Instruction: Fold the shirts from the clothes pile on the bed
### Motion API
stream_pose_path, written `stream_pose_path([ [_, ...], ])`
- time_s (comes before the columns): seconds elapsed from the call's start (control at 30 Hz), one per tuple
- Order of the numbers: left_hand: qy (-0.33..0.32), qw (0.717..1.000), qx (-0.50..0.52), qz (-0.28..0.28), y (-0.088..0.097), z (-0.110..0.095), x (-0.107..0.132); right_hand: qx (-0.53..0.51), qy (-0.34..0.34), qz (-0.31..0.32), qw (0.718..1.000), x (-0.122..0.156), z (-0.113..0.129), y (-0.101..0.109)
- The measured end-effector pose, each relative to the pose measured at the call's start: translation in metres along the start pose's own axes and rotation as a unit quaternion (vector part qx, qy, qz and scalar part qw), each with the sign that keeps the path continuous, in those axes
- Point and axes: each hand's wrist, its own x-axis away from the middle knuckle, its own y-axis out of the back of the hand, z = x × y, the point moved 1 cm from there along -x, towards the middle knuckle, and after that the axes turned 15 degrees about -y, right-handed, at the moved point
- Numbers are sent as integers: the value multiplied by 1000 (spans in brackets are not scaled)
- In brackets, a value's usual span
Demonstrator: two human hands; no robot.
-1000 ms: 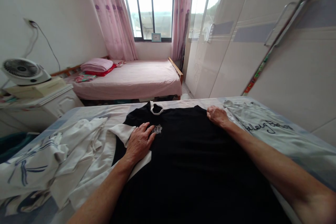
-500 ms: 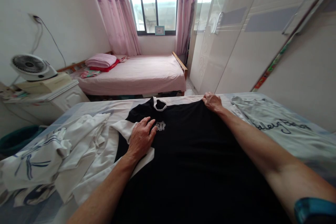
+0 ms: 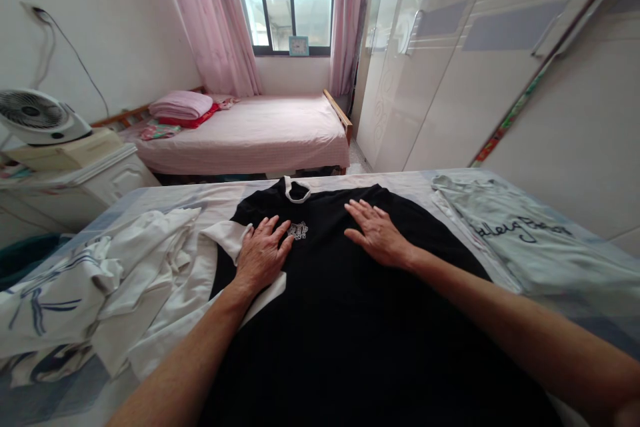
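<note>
A black T-shirt (image 3: 345, 307) with a white collar lies spread over the bed in front of me, its neckline at the far edge. My left hand (image 3: 263, 253) rests flat on its left part, fingers spread, beside a small white chest print (image 3: 299, 231). White sleeve fabric (image 3: 227, 237) shows around that hand. On the right side of the chest, my right hand (image 3: 377, 233) lies flat with its fingers stretched out, pressing on the cloth and gripping nothing.
Crumpled white clothes (image 3: 145, 267) lie to the left. A pale green shirt (image 3: 540, 240) with dark lettering lies flat to the right. Beyond stand a pink-covered bed (image 3: 260, 133), a white wardrobe (image 3: 430, 93) and, at left, a fan (image 3: 40, 117) on a cabinet.
My right hand has let go of the shirt's far right shoulder and moved left and nearer onto the chest. My left hand stays in place on the shirt. The view has shifted slightly.
</note>
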Motion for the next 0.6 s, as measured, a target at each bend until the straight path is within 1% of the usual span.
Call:
stream_pose_path([
  [0.03,10,1000,1,-2,0,0,0,17,-12,25,999,13,-6,-5],
  [0.07,21,1000,1,-5,0,0,0,37,-48,33,998,22,-19,-10],
  [0.1,30,1000,1,-7,0,0,1,57,-104,25,993,28,-35,-12],
  [0.13,37,999,1,-9,1,0,1,75,-153,18,985,30,-53,-13],
  [0.2,47,999,0,-15,2,0,2,100,-222,17,970,27,-82,-9],
  [0.23,51,998,-3,-22,4,-1,2,110,-247,20,962,23,-90,-6],
  [0.27,52,998,-7,-33,6,-3,3,117,-256,20,959,19,-91,-1],
  [0.3,49,998,-11,-46,8,-5,3,118,-247,17,962,17,-84,3],
  [0.33,40,997,-14,-57,11,-8,2,112,-220,14,969,15,-70,6],
  [0.37,25,998,-15,-62,13,-11,1,97,-175,12,980,15,-51,9],
  [0.4,3,998,-14,-58,15,-14,-1,76,-116,13,990,15,-27,10],
  [0.43,-25,999,-10,-43,16,-17,-4,51,-53,20,997,17,-3,10],
  [0.5,-79,997,5,6,16,-17,-11,10,63,39,997,16,39,6],
  [0.53,-97,995,14,33,15,-13,-16,1,107,49,993,14,52,2],
  [0.57,-101,993,22,57,13,-6,-20,-2,134,60,989,9,59,-3],
  [0.6,-88,993,29,77,11,4,-24,3,137,68,988,3,57,-7],
])
